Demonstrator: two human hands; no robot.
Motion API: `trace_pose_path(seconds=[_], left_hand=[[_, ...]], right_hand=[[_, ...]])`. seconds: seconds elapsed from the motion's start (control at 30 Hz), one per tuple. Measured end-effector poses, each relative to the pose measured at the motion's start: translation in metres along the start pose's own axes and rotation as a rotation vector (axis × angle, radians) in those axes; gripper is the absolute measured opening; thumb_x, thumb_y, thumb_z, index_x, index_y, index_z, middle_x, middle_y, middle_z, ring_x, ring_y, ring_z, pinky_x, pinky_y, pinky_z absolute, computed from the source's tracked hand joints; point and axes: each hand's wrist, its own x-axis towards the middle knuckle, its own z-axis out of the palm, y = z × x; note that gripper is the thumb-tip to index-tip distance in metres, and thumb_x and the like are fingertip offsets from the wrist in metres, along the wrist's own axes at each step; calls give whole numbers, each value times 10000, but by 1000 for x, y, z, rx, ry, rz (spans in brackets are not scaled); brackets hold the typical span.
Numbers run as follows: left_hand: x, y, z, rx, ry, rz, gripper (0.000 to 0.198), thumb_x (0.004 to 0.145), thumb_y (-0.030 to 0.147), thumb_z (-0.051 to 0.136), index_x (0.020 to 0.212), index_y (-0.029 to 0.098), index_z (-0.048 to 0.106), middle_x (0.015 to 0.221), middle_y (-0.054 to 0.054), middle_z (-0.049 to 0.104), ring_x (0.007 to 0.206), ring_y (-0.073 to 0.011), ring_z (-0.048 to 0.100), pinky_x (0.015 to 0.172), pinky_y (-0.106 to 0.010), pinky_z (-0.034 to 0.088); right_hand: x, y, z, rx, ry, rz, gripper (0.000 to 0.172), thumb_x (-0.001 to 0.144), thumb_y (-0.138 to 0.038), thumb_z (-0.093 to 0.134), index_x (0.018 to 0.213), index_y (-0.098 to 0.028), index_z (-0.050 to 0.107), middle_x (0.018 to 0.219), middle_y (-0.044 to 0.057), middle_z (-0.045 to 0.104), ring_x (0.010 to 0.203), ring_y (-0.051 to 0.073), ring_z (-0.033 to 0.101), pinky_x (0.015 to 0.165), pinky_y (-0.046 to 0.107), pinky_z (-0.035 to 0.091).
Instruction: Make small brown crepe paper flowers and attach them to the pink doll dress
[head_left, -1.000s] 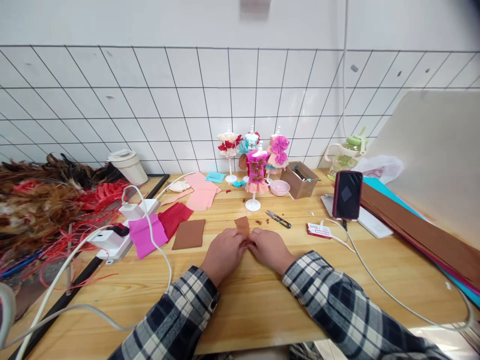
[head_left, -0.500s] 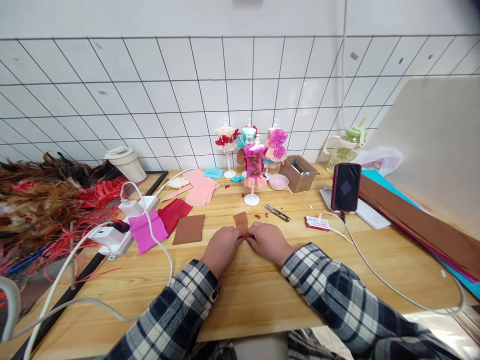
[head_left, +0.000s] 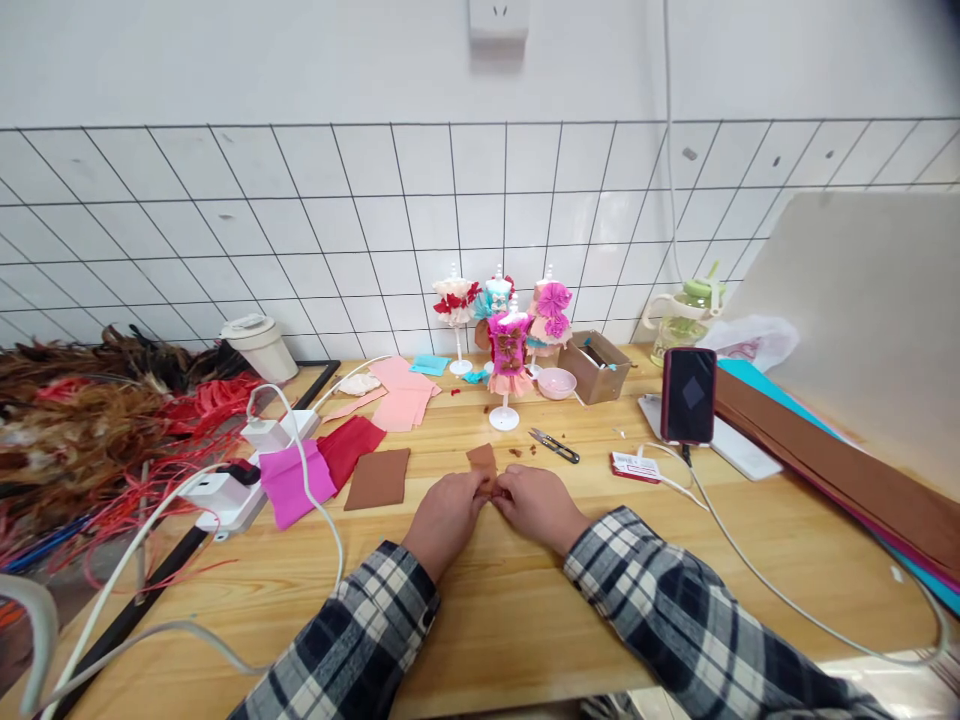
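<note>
Both hands meet over the middle of the wooden table, fingertips pinched together on a small piece of brown paper [head_left: 482, 459]. My left hand [head_left: 448, 515] grips its left side near the bottom. From the right, my right hand [head_left: 538, 503] pinches the same lower end. The paper's upper part sticks out beyond the fingers; the gripped end is mostly hidden. A square brown stack [head_left: 378, 479] lies left of my left hand. Black thread snips [head_left: 554, 445] and small brown scraps lie just beyond my right hand. A small dress form in magenta and pink [head_left: 509, 355] stands behind.
Three more dress forms, a pink bowl [head_left: 556, 383] and a cardboard box [head_left: 598, 368] are at the back. Pink, red and magenta sheets, a power strip [head_left: 236, 505] and cables lie left. A phone [head_left: 688, 396], its cable and long brown sheets [head_left: 832, 450] are right.
The view has tilted upward, so the table and objects sit lower in the picture. Both hands keep their pinch on the brown paper, with only slight finger movement.
</note>
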Motion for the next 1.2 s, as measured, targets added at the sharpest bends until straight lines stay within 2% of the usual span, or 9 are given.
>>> trace_pose_path(seconds=[0.07, 0.27, 0.47, 0.7, 0.87, 1.07, 1.2], left_hand=[[1, 0, 0, -4, -11, -17, 209, 885, 271, 451, 945, 174, 626, 908, -75, 682, 826, -197, 619, 734, -291, 449], [3, -2, 1, 30, -26, 88, 243, 888, 264, 457, 887, 187, 688, 878, -73, 694, 860, -210, 608, 790, -314, 439], [3, -4, -1, 20, -22, 120, 253, 899, 274, 452, 916, 191, 690, 860, -60, 687, 840, -196, 598, 773, -295, 434], [4, -5, 2, 11, -15, 81, 247, 902, 288, 443, 934, 191, 668, 866, -68, 674, 832, -197, 599, 745, -296, 434], [4, -4, 3, 21, -15, 122, 248, 902, 277, 451, 950, 207, 683, 833, -57, 665, 796, -190, 587, 730, -294, 428], [4, -7, 8, 30, 80, 155, 240, 898, 283, 476, 932, 210, 703, 863, -61, 646, 856, -189, 562, 795, -305, 420], [3, -6, 6, 78, 89, 171, 231, 888, 285, 497, 880, 191, 707, 872, -73, 655, 880, -203, 557, 817, -328, 408]], right_hand=[[0, 0, 0, 3, -3, 18, 276, 916, -369, 426, 912, -222, 659, 926, 46, 629, 851, 162, 600, 691, 255, 390], [1, 8, 1, 40, 20, 43, 254, 889, -416, 480, 933, -245, 662, 957, 35, 613, 878, 165, 579, 715, 258, 393], [1, 10, 1, 96, 123, -39, 229, 872, -389, 523, 994, -246, 652, 1003, 35, 594, 954, 158, 547, 784, 249, 386], [4, 10, 3, 51, 8, -44, 270, 916, -365, 450, 968, -231, 679, 977, 59, 610, 948, 175, 539, 781, 262, 379], [3, 7, 4, 25, 5, -14, 260, 912, -367, 453, 957, -228, 669, 970, 52, 608, 931, 169, 553, 741, 254, 384], [2, 6, 4, 44, 85, -33, 248, 910, -364, 446, 996, -260, 655, 973, 34, 608, 906, 163, 564, 728, 253, 395], [2, 6, 3, 22, 46, -24, 261, 907, -358, 444, 944, -247, 677, 935, 41, 623, 890, 174, 568, 738, 263, 400]])
